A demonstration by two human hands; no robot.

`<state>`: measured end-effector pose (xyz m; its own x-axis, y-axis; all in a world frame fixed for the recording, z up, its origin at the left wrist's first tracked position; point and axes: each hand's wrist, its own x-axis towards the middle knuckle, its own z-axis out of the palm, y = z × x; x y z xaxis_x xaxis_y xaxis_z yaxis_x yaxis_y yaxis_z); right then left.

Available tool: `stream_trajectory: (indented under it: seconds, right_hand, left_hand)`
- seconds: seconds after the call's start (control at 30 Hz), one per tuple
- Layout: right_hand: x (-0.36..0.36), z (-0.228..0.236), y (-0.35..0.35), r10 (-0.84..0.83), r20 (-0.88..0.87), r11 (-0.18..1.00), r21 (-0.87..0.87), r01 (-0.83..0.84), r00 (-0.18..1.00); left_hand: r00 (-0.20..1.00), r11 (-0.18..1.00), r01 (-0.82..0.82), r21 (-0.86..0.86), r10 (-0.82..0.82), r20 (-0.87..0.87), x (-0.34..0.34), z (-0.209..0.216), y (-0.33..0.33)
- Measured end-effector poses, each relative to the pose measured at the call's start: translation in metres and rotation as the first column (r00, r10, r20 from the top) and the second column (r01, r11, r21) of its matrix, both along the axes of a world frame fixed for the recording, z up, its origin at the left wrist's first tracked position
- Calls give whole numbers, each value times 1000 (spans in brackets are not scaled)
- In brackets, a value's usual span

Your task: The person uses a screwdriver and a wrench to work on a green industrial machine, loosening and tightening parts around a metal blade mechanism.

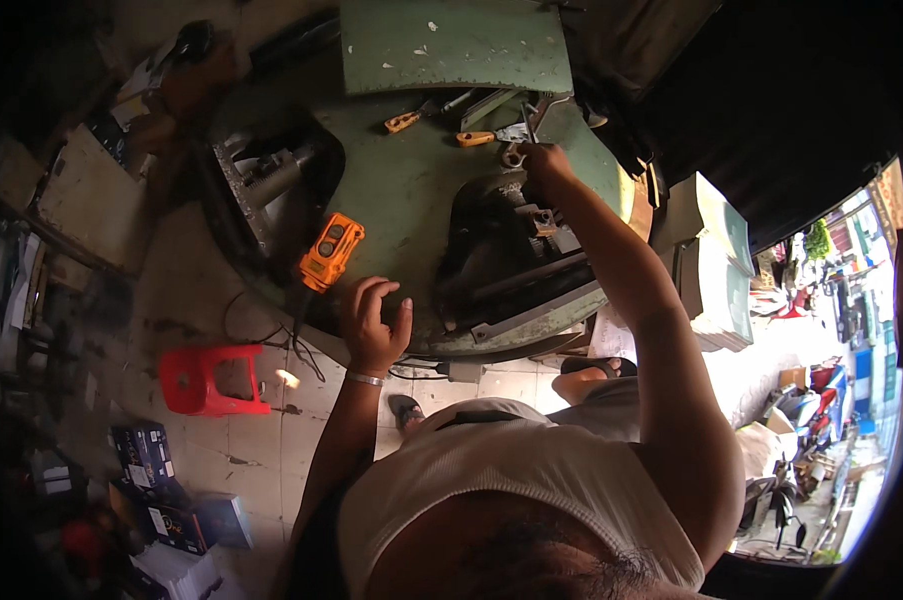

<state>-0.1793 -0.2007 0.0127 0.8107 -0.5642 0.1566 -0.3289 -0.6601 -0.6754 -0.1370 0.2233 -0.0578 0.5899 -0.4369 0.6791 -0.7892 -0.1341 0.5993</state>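
My right hand (546, 165) reaches far across the green metal machine top (386, 190), its fingers drawn together at a group of tools. A thin dark metal tool (529, 125) rises from those fingers; its kind is not clear. Just beside them lies a metal ring (512, 156), perhaps a spanner's end. A scraper with a yellow handle (476, 138) is close by on the left. My left hand (376, 325), with a band at the wrist, is at the near edge of the top. Its fingers are bent but apart and hold nothing. Near it lies an orange two-button control box (332, 252).
Two dark recesses with metal mechanisms, one at left (271, 180) and one at right (541, 225), break the top. A raised green plate (456, 45) stands behind. A red plastic stool (211, 380) is on the floor; stacked paper (711, 270) stands at right.
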Motion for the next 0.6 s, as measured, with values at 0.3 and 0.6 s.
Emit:
stream_trajectory:
  seconds: [0.3,0.6]
  right_hand:
    - [54,57,11,-162,-170,834,503,227,972]
    - [11,69,26,131,-28,827,555,-94,991]
  left_hand:
    - [1000,1000,-15,12,15,26,2,-8,2]
    - [1000,1000,-3,19,2,13,1,2,2]
